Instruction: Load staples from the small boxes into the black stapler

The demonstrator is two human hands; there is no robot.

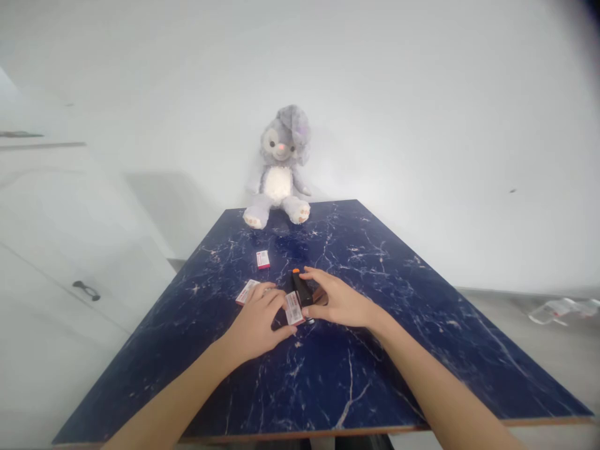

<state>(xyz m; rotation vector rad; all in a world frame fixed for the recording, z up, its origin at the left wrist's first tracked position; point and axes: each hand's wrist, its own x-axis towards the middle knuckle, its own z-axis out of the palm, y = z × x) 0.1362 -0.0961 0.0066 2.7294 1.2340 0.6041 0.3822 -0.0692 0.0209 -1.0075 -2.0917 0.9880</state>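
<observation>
On the blue marbled table, my left hand [259, 322] is curled round the left side of a small white and red box [294, 309], its thumb at the box's lower edge. My right hand [338, 300] has its fingers round a black object with an orange tip [301, 287], and its thumb reaches the right edge of the same box. Another white and red box [246, 292] lies partly under the fingers of my left hand. A third, smaller box [263, 259] stands farther back, touched by neither hand.
A grey plush toy [279, 178] sits at the far edge of the table [337, 387], against the white wall. A white cabinet with a dark handle [86, 290] is at the left. Clear plastic items [562, 310] lie on the floor at the right.
</observation>
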